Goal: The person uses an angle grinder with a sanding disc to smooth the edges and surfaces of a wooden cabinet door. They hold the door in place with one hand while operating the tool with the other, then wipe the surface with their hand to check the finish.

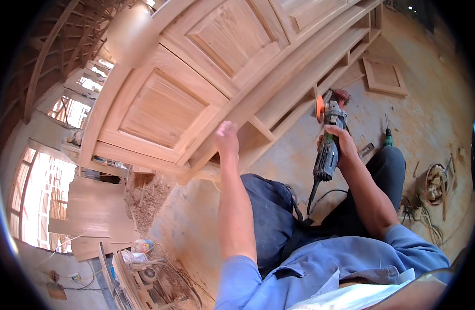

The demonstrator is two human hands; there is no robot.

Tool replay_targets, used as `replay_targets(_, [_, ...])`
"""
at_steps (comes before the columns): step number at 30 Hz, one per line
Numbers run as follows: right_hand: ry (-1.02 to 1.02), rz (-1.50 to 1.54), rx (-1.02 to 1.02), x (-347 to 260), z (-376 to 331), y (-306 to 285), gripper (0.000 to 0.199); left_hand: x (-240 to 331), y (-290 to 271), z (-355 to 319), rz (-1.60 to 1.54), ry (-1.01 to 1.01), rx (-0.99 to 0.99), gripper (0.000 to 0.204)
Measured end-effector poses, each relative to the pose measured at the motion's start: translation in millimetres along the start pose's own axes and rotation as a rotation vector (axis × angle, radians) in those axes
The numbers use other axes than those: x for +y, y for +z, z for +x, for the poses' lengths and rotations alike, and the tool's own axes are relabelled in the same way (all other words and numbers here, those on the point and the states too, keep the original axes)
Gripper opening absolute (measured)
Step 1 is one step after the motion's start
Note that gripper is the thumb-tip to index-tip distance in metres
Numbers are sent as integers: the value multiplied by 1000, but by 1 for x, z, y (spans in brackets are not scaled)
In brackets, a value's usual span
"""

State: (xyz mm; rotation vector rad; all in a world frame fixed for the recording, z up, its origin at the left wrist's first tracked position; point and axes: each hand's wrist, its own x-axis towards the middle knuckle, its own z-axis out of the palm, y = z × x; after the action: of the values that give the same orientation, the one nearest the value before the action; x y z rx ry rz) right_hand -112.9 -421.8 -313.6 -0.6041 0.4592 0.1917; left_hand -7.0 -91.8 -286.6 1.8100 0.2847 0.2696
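The angle grinder (328, 139) sat in the right hand (343, 147), whose fingers were wrapped tight round its grey body. Its long axis ran nearly upright in the view, with the orange sanding disc (319, 108) at the far end and the black cord (312, 199) trailing down toward the lap. The disc faced left, toward the wooden frame (279, 111) of the big panelled piece, and stood just beside a rail without clearly touching it.

The left hand (227, 139) lay further left, on the lower edge of that same frame; it looked loosely curled over the wood, holding nothing else. So the right hand carried the tool, while the left was the one against the workpiece.

One grinder showed, and two raised panels (162, 111) stood out plainly in the near section. On the dusty floor (434, 119) beyond lay one small separate panel (385, 76) and one green-handled tool (388, 138), with a tangle of cable (434, 186) to the right and a sawdust heap (147, 199) to the left.
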Motion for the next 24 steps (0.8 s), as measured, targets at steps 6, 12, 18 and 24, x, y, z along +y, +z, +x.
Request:
replay_targets(6, [16,12,69,-3,2,-10,36,15,32,22,-61,106,-56,64])
replay_targets(12, [13,-9,150,2,3,-13,35,40,51,22,-47,141,287,52])
replay_targets(18, [1,5,177,4,11,-17,33,55,34,33,14,356,560,57])
replay_targets(24, [19,23,182,5,16,-16,33,73,48,36,-63,338,602,66])
